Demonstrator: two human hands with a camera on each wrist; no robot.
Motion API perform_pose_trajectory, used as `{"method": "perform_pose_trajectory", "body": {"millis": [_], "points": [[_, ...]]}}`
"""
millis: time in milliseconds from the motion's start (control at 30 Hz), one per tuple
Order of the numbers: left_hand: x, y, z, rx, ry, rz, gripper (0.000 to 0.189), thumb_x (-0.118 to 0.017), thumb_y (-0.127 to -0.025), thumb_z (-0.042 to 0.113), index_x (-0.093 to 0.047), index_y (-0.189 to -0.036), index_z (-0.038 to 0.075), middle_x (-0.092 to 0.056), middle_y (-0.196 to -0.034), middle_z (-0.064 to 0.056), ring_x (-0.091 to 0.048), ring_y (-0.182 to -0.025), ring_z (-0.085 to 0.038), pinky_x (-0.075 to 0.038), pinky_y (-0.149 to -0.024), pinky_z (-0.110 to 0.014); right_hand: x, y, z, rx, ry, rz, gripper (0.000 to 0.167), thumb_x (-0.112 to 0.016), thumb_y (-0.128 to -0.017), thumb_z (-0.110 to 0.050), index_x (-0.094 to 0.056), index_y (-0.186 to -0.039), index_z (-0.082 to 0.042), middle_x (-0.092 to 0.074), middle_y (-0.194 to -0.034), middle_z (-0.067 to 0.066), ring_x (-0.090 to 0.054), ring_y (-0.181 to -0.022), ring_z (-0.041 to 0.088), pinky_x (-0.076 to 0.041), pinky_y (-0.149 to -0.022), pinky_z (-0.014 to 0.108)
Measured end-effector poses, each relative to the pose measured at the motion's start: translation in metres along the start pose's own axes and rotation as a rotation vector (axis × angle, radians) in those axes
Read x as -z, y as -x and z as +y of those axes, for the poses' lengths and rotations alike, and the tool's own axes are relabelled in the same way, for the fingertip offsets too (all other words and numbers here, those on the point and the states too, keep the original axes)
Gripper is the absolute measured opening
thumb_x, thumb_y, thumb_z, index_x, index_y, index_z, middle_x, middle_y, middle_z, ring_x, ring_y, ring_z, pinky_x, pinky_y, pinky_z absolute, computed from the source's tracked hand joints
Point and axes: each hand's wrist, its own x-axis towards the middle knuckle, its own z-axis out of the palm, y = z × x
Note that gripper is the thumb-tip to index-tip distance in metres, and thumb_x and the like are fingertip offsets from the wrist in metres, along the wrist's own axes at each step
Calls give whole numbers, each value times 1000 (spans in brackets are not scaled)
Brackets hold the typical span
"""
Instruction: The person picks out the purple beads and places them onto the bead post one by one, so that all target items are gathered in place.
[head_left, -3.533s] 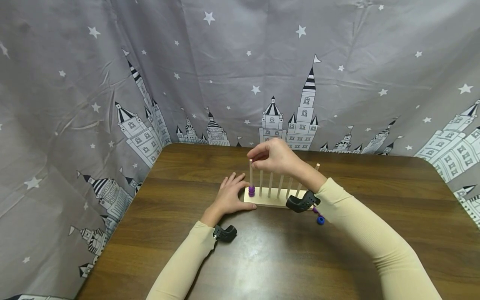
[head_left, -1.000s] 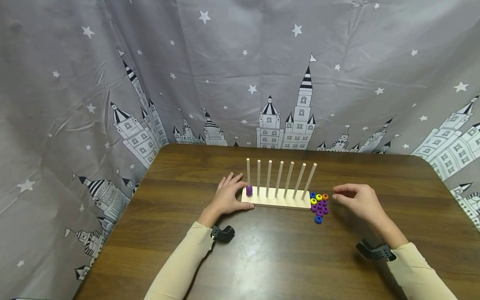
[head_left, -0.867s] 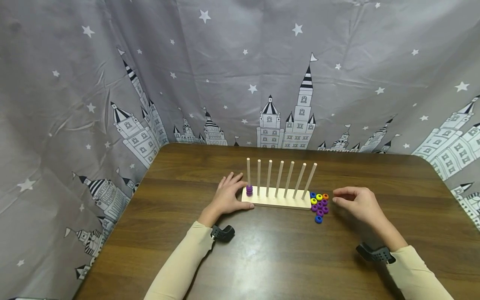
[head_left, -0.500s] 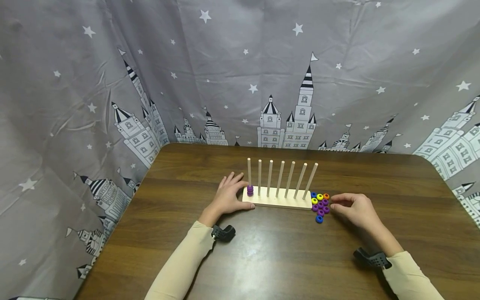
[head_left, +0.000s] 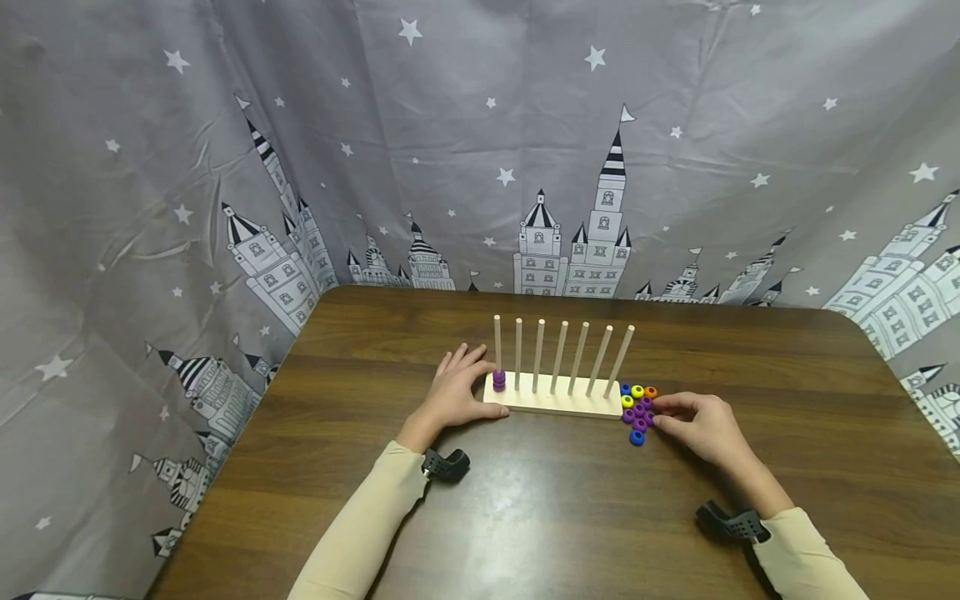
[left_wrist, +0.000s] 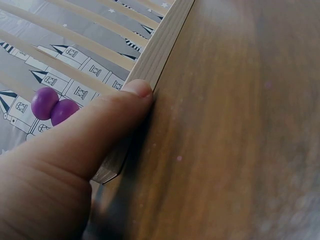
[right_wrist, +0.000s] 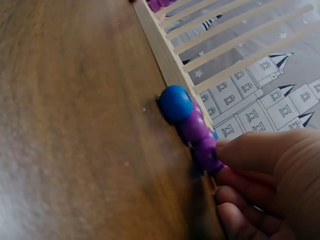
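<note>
A pale wooden peg board (head_left: 555, 402) with several upright pegs stands on the table. Two purple beads (head_left: 499, 381) are stacked low on its leftmost peg. My left hand (head_left: 452, 397) grips the board's left end, thumb along the front edge, as the left wrist view also shows. Beside the right end lies a cluster of loose beads: purple, yellow, orange and blue. My right hand (head_left: 705, 427) is at the cluster's right side, thumb and index finger pinching a purple bead (right_wrist: 206, 154). In the right wrist view a blue bead (right_wrist: 175, 103) sits at the near end of the row.
The brown wooden table (head_left: 570, 517) reaches back to a grey curtain (head_left: 450, 108) printed with castles and stars. A black wrist camera (head_left: 447, 466) is strapped on the left wrist, another wrist camera (head_left: 731, 522) on the right.
From above the leftmost peg, my right hand has gone over to the right of the board, then moved in leftward to the loose beads and taken hold of a purple one. My left hand stays put.
</note>
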Motion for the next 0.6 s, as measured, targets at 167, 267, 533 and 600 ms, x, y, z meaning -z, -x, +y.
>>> {"method": "perform_pose_trajectory", "body": {"millis": [167,267,533,600], "points": [[0,0,-1,3,1,-1,75,-85,-72,55,-65,-134,17,-37,-165,-15,-19,-158,-42,-8,-129,-60,-5,1,0,49,19,19,19,-83,-81,-13,-80,-99,-6,-79,-91,10,-59,-71,-5,-50,-64,19],[1,1,0,4,2,1,75,-85,-72,54,-65,-134,18,-37,-165,-15,-19,-158,-42,-8,-129,-60,-8,2,1,99,39,50,18,-84,-79,-11,-80,-96,-7,-79,-91,9,-58,-71,-6,-51,-64,20],[2,1,2,1,11,1,74,-85,-72,54,-65,-133,18,-38,-164,-16,-19,-157,-43,-9,-129,-61,-13,5,4,208,77,124,19,-88,-73,-10,-80,-91,-11,-79,-91,4,-61,-75,-4,-51,-64,20],[1,1,1,3,7,4,74,-85,-72,55,-65,-133,18,-38,-164,-16,-20,-157,-43,-10,-129,-61,-13,5,4,225,86,134,20,-89,-73,-10,-80,-91,-12,-79,-91,3,-63,-76,-1,-51,-64,21]]}}
